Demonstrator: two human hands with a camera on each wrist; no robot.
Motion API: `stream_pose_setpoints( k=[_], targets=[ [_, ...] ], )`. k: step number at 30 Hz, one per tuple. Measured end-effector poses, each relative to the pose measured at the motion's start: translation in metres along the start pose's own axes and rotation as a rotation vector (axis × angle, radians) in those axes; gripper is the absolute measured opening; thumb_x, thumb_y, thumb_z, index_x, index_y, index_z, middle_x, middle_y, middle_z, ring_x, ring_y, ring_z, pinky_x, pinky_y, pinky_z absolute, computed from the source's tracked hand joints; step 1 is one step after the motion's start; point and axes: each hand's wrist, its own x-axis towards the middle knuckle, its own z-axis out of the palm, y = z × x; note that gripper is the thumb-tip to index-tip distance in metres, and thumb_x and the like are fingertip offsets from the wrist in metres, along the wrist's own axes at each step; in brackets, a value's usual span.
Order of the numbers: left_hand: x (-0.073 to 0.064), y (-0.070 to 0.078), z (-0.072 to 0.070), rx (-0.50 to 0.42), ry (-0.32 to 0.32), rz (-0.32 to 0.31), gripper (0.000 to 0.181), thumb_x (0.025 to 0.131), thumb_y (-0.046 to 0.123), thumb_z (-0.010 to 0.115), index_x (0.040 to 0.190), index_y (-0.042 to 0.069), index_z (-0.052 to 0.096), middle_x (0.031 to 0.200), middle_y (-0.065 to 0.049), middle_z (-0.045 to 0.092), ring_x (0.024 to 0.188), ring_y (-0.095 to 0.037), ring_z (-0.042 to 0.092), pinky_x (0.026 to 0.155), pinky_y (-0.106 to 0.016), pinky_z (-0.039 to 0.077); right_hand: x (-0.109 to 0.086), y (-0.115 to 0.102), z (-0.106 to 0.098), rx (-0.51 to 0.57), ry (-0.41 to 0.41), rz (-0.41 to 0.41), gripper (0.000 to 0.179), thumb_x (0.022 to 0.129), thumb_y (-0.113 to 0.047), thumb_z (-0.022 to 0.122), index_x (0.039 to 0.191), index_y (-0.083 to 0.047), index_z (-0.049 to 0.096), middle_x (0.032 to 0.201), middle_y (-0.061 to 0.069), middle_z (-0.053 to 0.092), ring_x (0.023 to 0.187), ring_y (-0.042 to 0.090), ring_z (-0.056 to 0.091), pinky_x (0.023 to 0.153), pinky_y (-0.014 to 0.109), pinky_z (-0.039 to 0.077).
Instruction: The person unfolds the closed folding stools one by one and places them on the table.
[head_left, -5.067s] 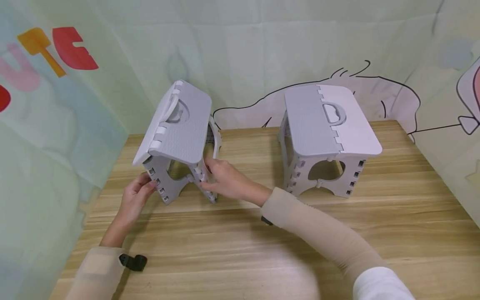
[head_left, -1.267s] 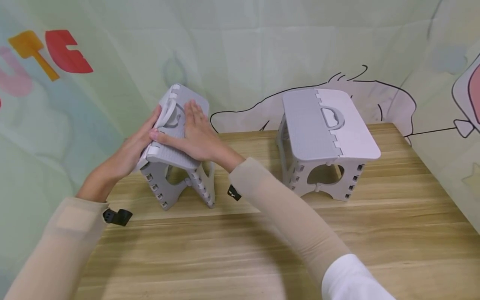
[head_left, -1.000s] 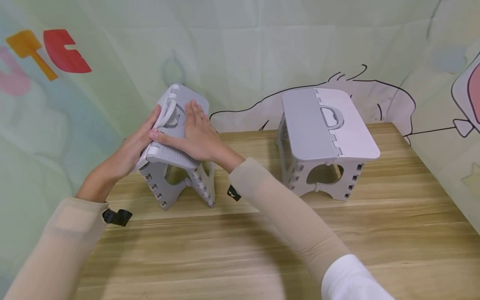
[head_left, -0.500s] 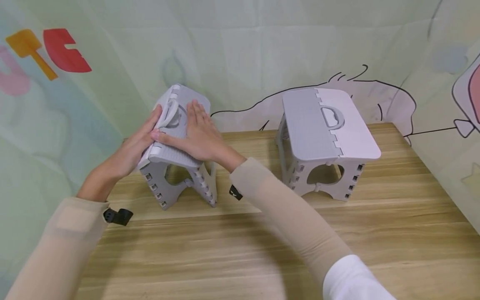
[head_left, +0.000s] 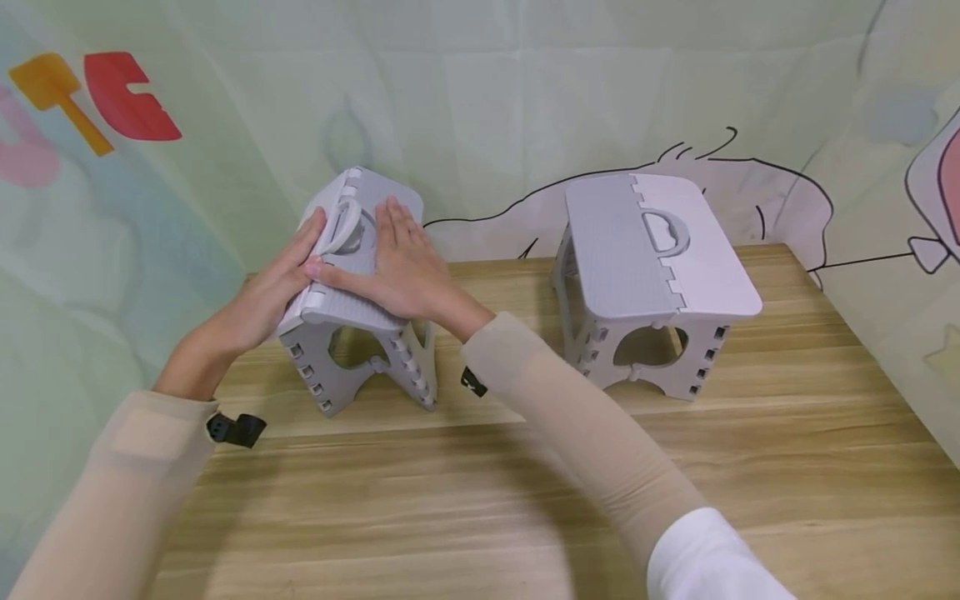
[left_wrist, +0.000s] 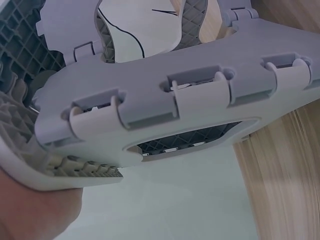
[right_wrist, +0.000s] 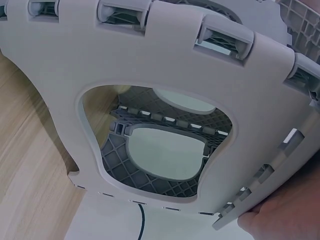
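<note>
A folding step stool [head_left: 313, 362] stands part-way unfolded on the table at left, its white and grey seat halves still peaked along the toothed hinge line. My left hand [head_left: 262, 300] lies along the white half, fingers straight. Flat on the grey half rests my right hand [head_left: 411, 271], its thumb reaching across the hinge to the left hand. The stool's carry handle [head_left: 347, 227] sticks up between the hands. From below, the left wrist view shows my left hand [left_wrist: 40, 215] under one seat edge, and the right wrist view shows my right hand [right_wrist: 290, 205] against the other.
A second folding stool [head_left: 622, 250], fully unfolded with a flat seat, stands to the right. Both are on a wood-grain table [head_left: 390, 517]. A printed fabric curtain [head_left: 465, 108] hangs close behind and along both sides.
Both hands have gone from the stool's legs up onto its seat halves. Over the last second the white half has tipped outward and the peak has become slightly flatter.
</note>
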Motion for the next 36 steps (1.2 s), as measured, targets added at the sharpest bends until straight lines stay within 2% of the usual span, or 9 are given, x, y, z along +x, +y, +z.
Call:
stream_pose_setpoints(
  k=[8,24,36],
  targets=[
    [0.0014,0.0006,0.0011,0.042,-0.002,0.004,0.06,0.109,0.025,0.027,0.16,0.017,-0.003,0.166,-0.003,-0.012,0.149,-0.016,-0.013,0.119,-0.052,-0.009,-0.0007,0.0026,-0.0012,-0.029,-0.003,-0.003,0.118,0.083,-0.089,0.027,0.157,-0.007,-0.012,0.163,0.007,-0.019,0.148,0.015,-0.018,0.12,0.029,-0.007],
    [0.0001,0.0028,0.0017,0.167,0.009,-0.037,0.06,0.109,0.029,0.03,0.161,0.017,0.002,0.167,-0.002,-0.007,0.151,-0.02,-0.009,0.119,-0.058,-0.005,-0.0006,0.0065,-0.0019,-0.112,-0.008,-0.018,0.117,0.083,-0.089,0.026,0.158,-0.005,-0.008,0.165,0.008,-0.013,0.149,0.014,-0.015,0.118,0.025,-0.009],
    [0.0015,0.0034,0.0018,0.243,0.004,-0.028,0.061,0.109,0.029,0.032,0.161,0.012,0.005,0.167,-0.004,-0.003,0.152,-0.022,-0.006,0.12,-0.055,-0.004,-0.0015,0.0093,-0.0045,-0.148,-0.02,-0.031,0.117,0.084,-0.088,0.025,0.158,-0.003,-0.006,0.165,0.01,-0.012,0.149,0.014,-0.014,0.118,0.024,-0.01]
  ],
)
